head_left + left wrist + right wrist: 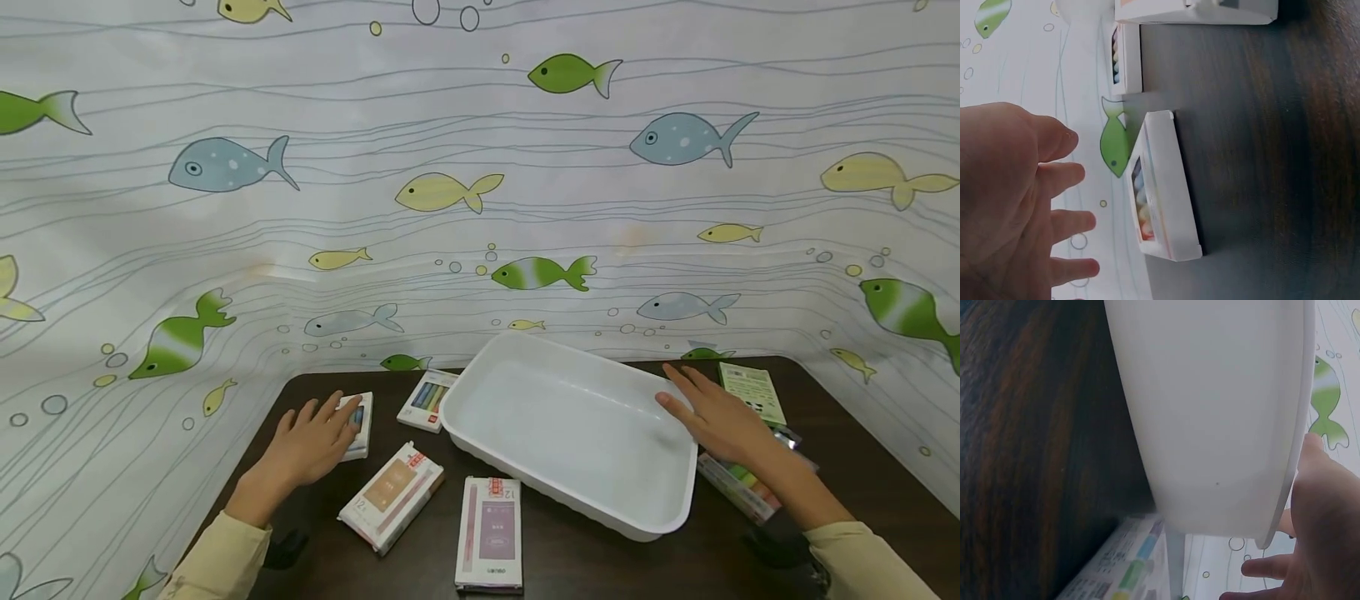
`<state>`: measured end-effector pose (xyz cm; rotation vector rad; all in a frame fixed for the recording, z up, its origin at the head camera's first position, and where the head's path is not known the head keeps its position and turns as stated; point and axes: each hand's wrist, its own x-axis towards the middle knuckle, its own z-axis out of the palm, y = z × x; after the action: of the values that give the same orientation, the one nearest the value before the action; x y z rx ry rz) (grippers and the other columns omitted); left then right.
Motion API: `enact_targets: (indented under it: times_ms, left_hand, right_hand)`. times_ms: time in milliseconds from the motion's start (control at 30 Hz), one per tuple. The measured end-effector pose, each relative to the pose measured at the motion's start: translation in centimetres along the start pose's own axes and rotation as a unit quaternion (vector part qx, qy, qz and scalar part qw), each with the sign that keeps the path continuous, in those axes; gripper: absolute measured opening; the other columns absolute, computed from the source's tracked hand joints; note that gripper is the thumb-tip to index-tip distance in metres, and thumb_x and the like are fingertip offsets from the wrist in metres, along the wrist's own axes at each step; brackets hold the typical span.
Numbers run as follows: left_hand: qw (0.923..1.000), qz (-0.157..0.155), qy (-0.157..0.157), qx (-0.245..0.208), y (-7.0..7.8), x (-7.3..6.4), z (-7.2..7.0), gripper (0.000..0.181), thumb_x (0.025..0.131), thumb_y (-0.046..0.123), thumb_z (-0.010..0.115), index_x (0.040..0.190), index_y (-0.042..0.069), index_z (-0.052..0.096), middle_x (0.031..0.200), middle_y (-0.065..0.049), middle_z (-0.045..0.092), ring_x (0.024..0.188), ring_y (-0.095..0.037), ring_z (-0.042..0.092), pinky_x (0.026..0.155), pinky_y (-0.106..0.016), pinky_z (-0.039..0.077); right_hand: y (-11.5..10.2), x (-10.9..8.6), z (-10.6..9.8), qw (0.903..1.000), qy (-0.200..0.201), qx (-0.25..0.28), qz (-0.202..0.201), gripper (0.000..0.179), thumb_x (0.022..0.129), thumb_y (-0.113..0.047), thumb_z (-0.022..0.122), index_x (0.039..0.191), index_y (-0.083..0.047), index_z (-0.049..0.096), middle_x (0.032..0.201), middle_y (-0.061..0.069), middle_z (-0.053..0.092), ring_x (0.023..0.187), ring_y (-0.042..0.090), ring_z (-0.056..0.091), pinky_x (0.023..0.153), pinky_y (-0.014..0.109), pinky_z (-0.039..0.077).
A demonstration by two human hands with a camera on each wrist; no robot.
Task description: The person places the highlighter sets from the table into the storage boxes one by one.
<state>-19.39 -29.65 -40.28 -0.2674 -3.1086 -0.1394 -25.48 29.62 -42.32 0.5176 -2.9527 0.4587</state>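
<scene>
My left hand (309, 440) is held with fingers spread over a small white box (362, 429) at the table's left, covering part of it in the head view. In the left wrist view that box (1169, 187) has a window onto colored sticks, and the fingers are apart from it. A deep white plastic tray (570, 425) sits in the middle, turned at an angle. At its right rim is my right hand (723, 417), fingers extended and holding nothing. Beneath the right forearm lies a box with colored stripes (738, 483), partly hidden.
Another box of colored sticks (427, 400) stands by the tray's left corner. Nearer are a box with an orange panel (393, 496) and one with a purple panel (489, 533). A green packet (752, 392) lies back right. Fish-patterned sheeting (450, 233) walls the dark table.
</scene>
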Motion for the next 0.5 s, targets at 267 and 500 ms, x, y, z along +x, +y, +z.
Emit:
enact_targets:
  times_ms: [267,500]
  left_hand:
    - [0.9999,-0.013,-0.001,0.003,-0.5,-0.2,0.2,0.055,0.108,0.033,0.047,0.155,0.006,0.041,0.156,-0.029,0.033,0.136,-0.058,0.030,0.104,-0.076,0.019]
    - [0.9995,-0.027,-0.013,-0.005,-1.0,-0.4,0.5,0.058,0.108,0.036,0.045,0.156,0.005,0.039,0.156,-0.034,0.029,0.136,-0.058,0.030,0.105,-0.076,0.019]
  right_hand:
    - [1.0,0.5,0.3,0.9960,-0.014,0.088,0.003,0.071,0.111,-0.046,0.034,0.158,0.005,0.025,0.155,0.039,0.024,0.136,0.062,0.029,0.097,0.080,0.028]
    - [1.2,0.8,0.7,0.9892,-0.010,0.146,0.013,0.068,0.112,-0.042,0.031,0.157,0.008,0.025,0.153,0.038,0.030,0.134,0.061,0.034,0.099,0.076,0.030]
